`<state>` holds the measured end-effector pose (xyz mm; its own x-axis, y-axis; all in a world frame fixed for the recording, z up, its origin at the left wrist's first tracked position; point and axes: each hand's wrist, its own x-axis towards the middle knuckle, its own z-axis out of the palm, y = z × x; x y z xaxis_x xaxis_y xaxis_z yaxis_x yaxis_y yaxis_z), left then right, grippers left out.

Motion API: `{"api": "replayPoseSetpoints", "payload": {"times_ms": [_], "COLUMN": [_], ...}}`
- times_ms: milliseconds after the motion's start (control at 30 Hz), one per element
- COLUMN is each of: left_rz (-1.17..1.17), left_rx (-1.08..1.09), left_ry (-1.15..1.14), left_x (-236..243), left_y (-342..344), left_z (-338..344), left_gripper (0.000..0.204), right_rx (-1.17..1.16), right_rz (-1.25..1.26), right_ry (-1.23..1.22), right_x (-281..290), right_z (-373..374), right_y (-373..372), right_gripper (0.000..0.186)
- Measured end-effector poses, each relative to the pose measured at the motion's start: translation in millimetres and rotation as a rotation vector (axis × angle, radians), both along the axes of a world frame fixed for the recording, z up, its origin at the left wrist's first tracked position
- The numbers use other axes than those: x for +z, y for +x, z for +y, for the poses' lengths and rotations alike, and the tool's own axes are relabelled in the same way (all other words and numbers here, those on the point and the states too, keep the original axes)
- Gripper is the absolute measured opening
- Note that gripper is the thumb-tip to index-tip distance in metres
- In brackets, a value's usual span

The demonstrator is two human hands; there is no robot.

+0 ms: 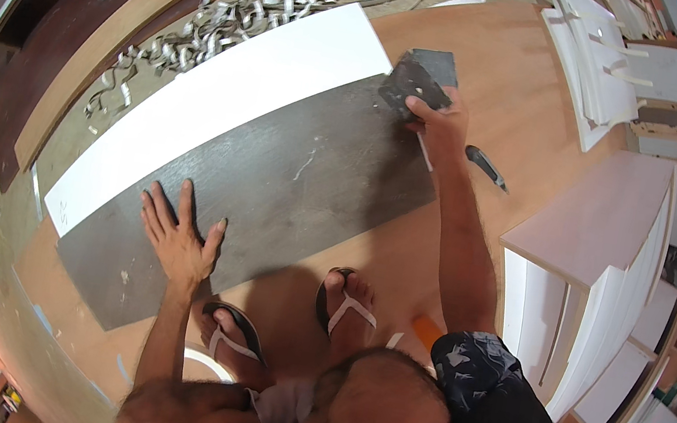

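Note:
A long white panel (232, 97) lies beside a dark grey board (292, 169), their long edges meeting or overlapping. My left hand (183, 244) rests flat on the grey board towards its left end, fingers spread. At the boards' right end, my right hand (440, 119) is closed on a dark, worn, flat block (411, 88), its thumb on top. The block's exact kind is unclear. A grey-blue flat piece (437, 65) shows beyond it, and I cannot tell whether the two are joined. A utility knife (487, 169) lies just right of my right forearm.
Curled edging offcuts (245, 20) are heaped beyond the white panel. Stacked white panels (587, 65) lie at the far right. A white box-like cabinet piece (593, 225) stands on the right. My sandalled feet are on the brown sheet (324, 249) near the grey board.

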<state>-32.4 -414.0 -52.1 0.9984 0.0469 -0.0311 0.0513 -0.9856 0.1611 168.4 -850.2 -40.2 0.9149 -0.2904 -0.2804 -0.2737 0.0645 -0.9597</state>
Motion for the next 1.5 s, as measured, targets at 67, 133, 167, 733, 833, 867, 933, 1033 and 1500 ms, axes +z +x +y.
{"api": "replayPoseSetpoints", "payload": {"times_ms": [67,133,167,733,833,867,933,1033,1500], "left_rz": [-0.014,0.000,-0.006,-0.038,-0.041,-0.038,-0.042,-0.033,-0.047], "left_rx": [0.013,0.024,0.016,0.036,0.042,0.040,0.036,0.022,0.026], "left_ry": [-0.026,-0.020,-0.007,-0.053,-0.046,-0.045,-0.040,-0.034,-0.019], "left_x": [-1,-3,-4,-5,-6,-6,-5,-5,-5], "left_y": [-1,-3,-3,-3,-2,-2,-3,-3,-1], "left_z": [2,4,5,5,4,4,4,5,3], "left_gripper": [0.089,0.090,0.091,0.091,0.091,0.091,0.091,0.091,0.091], "right_rx": [-0.048,-0.068,-0.077,-0.278,-0.186,-0.159,-0.123,-0.095,0.108], "right_rz": [-0.006,-0.040,-0.051,0.068,0.126,0.110,0.094,0.122,0.121], "right_ry": [-0.082,-0.064,-0.008,-0.147,-0.137,-0.105,-0.111,-0.222,-0.124], "right_x": [-9,-13,-13,-12,-11,-11,-11,-12,-17], "right_z": [3,0,0,48,43,42,40,34,18], "right_y": [1,2,2,3,1,0,-2,-2,22], "right_gripper": [0.059,0.057,0.056,0.051,0.049,0.049,0.050,0.051,0.058]}}
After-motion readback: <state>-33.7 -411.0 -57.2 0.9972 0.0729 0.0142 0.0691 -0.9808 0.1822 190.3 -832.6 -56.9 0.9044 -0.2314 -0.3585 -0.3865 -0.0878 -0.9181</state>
